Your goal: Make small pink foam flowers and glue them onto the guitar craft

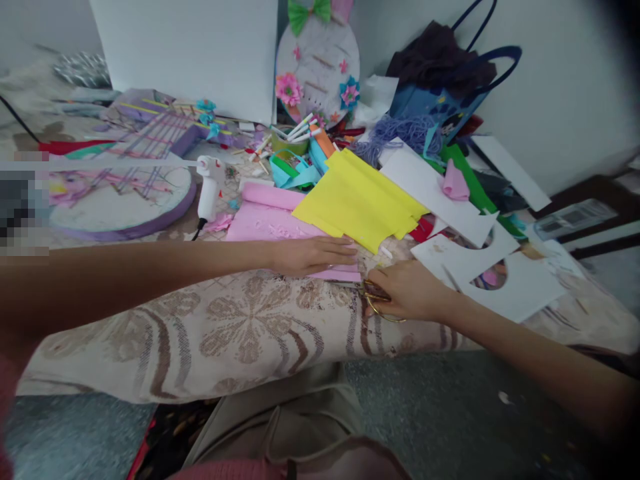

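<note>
1. My left hand (315, 256) is flat, palm down, with the fingers stretched out; it has nothing in its grip and lies on the pink sheet (265, 223), near the edge closest to me.
2. My right hand (407, 288) is curled up around the gold handles of the scissors (389, 316); the blades point left, by the pink sheet's near edge; I cannot tell how wide apart they are.
3. The pink sheet is on the worktop (250, 313), which has a flowery cloth over it; one pink bit is rolled up at the back.
4. The yellow sheet (365, 200) is just behind my hands; a white glue gun (209, 190) stands left of the pink sheet; a round board (125, 217) with a purple edge lies farther left.
5. White card (533, 290) with round bits cut out is to the right; blue yarn (400, 137) and a blue bag (417, 107) sit at the back.
</note>
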Demonstrator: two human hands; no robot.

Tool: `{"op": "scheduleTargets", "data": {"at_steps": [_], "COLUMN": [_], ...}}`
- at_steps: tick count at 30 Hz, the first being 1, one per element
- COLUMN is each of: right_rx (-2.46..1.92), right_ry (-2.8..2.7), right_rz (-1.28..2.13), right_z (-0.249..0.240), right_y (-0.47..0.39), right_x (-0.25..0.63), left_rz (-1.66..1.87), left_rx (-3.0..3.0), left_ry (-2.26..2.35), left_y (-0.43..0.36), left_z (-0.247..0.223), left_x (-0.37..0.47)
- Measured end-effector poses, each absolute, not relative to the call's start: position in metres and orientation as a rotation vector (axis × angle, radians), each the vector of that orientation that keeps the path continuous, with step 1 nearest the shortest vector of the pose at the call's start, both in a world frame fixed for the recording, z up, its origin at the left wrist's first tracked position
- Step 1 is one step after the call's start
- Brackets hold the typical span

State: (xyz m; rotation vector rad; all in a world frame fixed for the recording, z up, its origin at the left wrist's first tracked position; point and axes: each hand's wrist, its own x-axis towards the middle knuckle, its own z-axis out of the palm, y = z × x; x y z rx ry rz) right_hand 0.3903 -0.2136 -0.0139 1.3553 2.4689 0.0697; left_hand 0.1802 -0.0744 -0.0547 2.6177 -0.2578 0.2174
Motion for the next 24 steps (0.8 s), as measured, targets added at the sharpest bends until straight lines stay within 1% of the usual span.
{"op": "scheduleTargets", "data": {"at_steps": [6,10,13,19,24], "right_rx": [1.352,1.344,1.334,1.301,1.254], "right_ry": [2.471,2.476,2.482,2.522,2.546], "right_rz": [0.077,0.062,0.062,0.078,0.083], "right_z": [-0.014,-0.014,-0.013,-0.013,-0.016], "right_y": [-0.213,-0.212,-0.211,-0.207,-0.203], "right_x": [0.39,0.39,0.389,0.387,0.389], "left_rz": [0.243,0.071,-0.016,0.031,0.039], "left_rx": [2.625,2.692,2.681,2.638,2.611], "left_ry": [-0.311,-0.315,-0.272,-0.288,-0.263], "left_y": [-0.06,-0.053,-0.052,-0.049,-0.048], "left_z": [-0.035,-0.023,-0.027,-0.043,-0.044], "left_x": [0.169,0.154,0.146,0.142,0.141]}}
